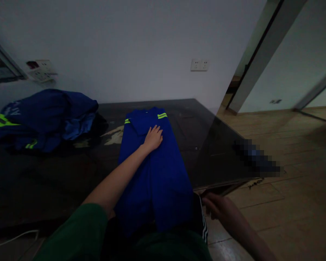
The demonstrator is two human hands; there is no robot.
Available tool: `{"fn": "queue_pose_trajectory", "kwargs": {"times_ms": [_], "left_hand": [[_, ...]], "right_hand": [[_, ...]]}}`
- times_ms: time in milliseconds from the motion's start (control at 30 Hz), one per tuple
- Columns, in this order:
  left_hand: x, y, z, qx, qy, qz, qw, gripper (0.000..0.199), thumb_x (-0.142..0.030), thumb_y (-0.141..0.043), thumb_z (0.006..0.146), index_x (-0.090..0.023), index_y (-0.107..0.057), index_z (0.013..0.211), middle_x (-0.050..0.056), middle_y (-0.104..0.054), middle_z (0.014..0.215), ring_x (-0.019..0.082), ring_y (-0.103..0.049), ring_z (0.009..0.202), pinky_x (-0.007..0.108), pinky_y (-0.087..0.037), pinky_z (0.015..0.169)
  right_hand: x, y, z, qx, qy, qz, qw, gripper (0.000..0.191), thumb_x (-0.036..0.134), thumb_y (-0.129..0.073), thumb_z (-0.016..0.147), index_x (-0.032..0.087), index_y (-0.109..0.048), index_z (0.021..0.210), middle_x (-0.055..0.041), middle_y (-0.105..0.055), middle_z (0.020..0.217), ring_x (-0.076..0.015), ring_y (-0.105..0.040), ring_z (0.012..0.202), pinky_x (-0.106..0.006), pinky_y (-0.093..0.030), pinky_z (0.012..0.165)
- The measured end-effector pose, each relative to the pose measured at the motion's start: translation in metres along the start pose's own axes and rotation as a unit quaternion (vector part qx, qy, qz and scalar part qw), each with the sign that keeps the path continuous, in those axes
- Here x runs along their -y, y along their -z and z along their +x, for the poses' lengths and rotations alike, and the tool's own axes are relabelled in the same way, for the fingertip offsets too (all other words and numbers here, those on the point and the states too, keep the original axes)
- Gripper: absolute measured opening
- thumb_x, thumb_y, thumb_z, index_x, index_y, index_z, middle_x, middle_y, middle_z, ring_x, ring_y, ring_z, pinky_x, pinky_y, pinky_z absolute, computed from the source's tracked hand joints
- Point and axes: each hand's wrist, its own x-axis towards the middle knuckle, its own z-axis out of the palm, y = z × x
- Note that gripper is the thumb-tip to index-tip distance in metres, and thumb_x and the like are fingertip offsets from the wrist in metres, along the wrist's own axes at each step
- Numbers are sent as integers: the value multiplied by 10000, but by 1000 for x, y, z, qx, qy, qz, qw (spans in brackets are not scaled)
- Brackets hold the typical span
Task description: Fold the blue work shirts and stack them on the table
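A blue garment (168,170) with yellow-green stripes lies long and flat on the dark table (203,145), its lower end hanging over the front edge. My left hand (153,138) rests palm down on its upper part, fingers slightly spread. To the right of the garment's lower end, beside my dark trousers with white stripes (203,221), is my right hand (214,206). Its fingers are curled and dim, and I cannot make out whether anything is in them.
A heap of dark blue clothing (49,116) with yellow-green stripes sits on the table's left part. A pixelated dark object (256,157) is at the right corner. Behind stands a wall with a socket (200,65). A white cable (16,237) runs at lower left.
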Motion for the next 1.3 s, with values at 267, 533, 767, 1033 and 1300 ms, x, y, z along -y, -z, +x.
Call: {"fn": "queue_pose_trajectory", "kwargs": {"times_ms": [267,533,767,1033,1300], "left_hand": [[27,-32,10,53,76,37,995,614,-354,-261,952,-26,-278,1470,157,-234,1554,267,-181,1449,466,-163,1172],[32,-36,11,72,83,-11,994,621,-553,-240,946,-269,-274,1497,72,-187,1583,281,-151,1455,505,-152,1158],[16,-26,2,2,24,42,999,509,-414,-286,972,-215,-449,1412,106,-251,1561,282,-123,1460,560,-19,1154],[-20,-29,-11,115,-59,-41,991,549,-495,-280,977,-295,-284,1489,74,-231,1571,297,-179,1446,548,-186,1135],[-41,19,-79,140,-91,-66,984,482,-418,-394,968,-255,-417,1421,79,-318,1537,279,-212,1437,541,-189,1142]], "right_hand": [[-33,-71,-2,8,2,215,977,517,680,-618,702,281,-692,1022,-101,-688,1077,-315,-604,1058,-440,-487,890],[-23,-61,-12,106,7,279,954,385,568,-648,758,184,-640,787,-34,-652,709,-214,-623,741,-346,-491,741],[-29,-59,-3,23,39,251,967,546,592,-653,746,232,-612,1155,-101,-653,1155,-270,-589,1119,-428,-441,991],[-16,-79,12,41,-16,279,959,585,650,-681,677,197,-691,1047,-85,-717,1020,-297,-638,1009,-456,-494,903],[7,-4,0,110,-12,81,990,524,675,-468,812,194,-596,648,-45,-643,600,-170,-591,520,-271,-439,498]]}}
